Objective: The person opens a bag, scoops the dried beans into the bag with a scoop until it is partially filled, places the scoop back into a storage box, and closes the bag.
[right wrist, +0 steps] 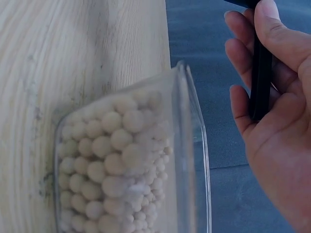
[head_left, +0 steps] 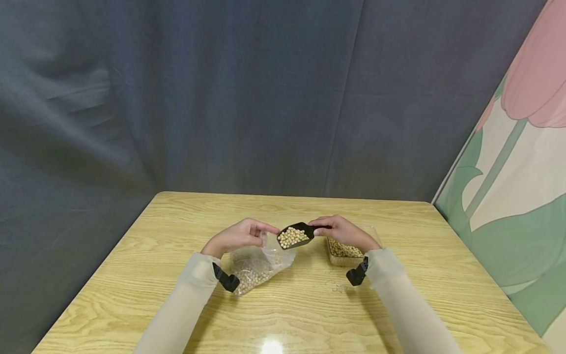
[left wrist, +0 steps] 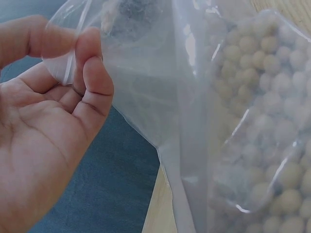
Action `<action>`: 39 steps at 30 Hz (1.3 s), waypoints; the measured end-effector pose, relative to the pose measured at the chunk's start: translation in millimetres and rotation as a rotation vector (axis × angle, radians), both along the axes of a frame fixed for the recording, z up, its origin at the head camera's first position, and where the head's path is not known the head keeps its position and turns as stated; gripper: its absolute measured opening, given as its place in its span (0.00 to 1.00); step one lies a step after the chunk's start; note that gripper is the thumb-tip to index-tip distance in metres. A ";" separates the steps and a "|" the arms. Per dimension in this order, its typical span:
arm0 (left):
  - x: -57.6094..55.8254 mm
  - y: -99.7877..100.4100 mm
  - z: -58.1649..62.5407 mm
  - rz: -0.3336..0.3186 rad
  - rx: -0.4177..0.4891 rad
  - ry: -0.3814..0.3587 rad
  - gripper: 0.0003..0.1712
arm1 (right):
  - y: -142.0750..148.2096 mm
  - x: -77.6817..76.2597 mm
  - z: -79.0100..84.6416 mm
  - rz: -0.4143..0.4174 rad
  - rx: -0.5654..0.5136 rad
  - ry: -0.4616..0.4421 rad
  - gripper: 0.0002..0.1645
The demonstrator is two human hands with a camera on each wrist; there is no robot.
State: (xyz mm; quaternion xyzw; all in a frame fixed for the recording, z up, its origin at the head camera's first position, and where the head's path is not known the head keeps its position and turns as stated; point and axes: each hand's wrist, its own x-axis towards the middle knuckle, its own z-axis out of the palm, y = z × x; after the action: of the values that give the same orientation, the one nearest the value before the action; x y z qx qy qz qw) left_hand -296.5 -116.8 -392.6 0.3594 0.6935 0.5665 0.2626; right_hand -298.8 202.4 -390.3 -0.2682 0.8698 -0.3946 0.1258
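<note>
My right hand [head_left: 340,231] grips the handle of a black scoop [head_left: 302,227], which is loaded with pale round beans [head_left: 292,237] that look like soybeans. In the right wrist view the fingers curl round its black handle [right wrist: 261,77]. My left hand [head_left: 240,236] pinches the rim of a clear plastic bag [head_left: 278,259]; the left wrist view shows thumb and fingers on the bag's edge [left wrist: 73,48]. More beans [left wrist: 277,97] lie in the bag, which slumps on the table. The scoop's front is over the bag's mouth, close to the left fingertips.
A clear box [head_left: 344,261] partly filled with the same beans stands under my right forearm. The wooden table [head_left: 283,314] reaches back to a dark curtain [head_left: 265,98]. At the right is a wall with a painted tulip [head_left: 537,98].
</note>
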 end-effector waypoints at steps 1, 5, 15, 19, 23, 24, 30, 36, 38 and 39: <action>0.0 0.3 0.0 0.001 -0.003 0.002 0.27 | -0.4 -0.5 0.0 0.006 0.004 0.006 0.26; 0.0 1.1 0.4 0.006 -0.018 0.011 0.26 | -2.3 -1.8 1.1 0.016 0.016 0.017 0.25; -0.6 2.2 0.2 0.013 -0.036 0.021 0.26 | -7.4 0.1 9.2 0.035 0.050 0.015 0.24; -0.7 2.2 0.0 0.010 -0.031 0.021 0.26 | -8.7 1.2 12.0 0.034 0.064 0.016 0.24; -0.6 2.3 0.1 0.009 -0.028 0.020 0.26 | -9.5 1.8 14.1 0.045 0.082 0.036 0.23; -0.6 2.3 0.1 0.009 -0.028 0.021 0.27 | -9.7 1.9 14.5 0.045 0.085 0.039 0.23; -0.9 2.4 -0.5 0.006 -0.025 0.020 0.26 | -11.9 3.0 18.7 0.062 0.104 0.081 0.23; -0.7 2.7 -0.7 0.002 -0.021 0.019 0.26 | -12.4 4.6 22.4 0.081 0.124 0.127 0.22; -0.8 2.8 -1.1 0.000 -0.018 0.023 0.26 | -12.3 4.1 22.8 0.085 0.129 0.137 0.22; -0.9 2.8 -1.3 0.000 -0.017 0.025 0.26 | -12.4 4.0 23.1 0.082 0.131 0.135 0.22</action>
State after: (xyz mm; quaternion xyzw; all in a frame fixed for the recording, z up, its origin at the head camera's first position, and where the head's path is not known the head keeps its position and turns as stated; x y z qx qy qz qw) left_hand -297.4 -114.0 -393.9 0.3643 0.7016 0.5558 0.2571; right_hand -294.8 189.9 -367.2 -0.3209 0.8885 -0.3123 0.1001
